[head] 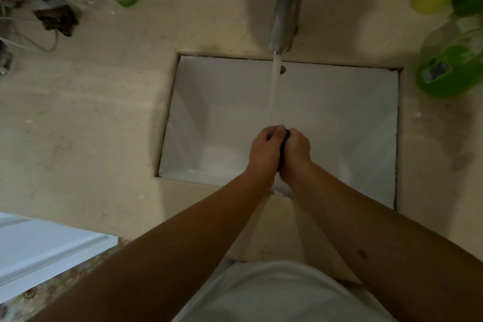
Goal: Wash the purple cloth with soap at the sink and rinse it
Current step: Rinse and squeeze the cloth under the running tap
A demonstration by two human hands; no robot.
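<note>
Shiny metal tap (286, 8), glossy white sink (339, 112)

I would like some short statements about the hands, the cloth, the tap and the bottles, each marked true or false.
1. Water runs from the tap. True.
2. The purple cloth lies flat on the counter. False: it is squeezed between the left hand and the right hand, over the sink.
3. Only a small part of the cloth shows. True.
4. The water stream falls far to the right of the hands. False: it lands at the hands.
5. A green bottle stands right of the sink. True.
</note>
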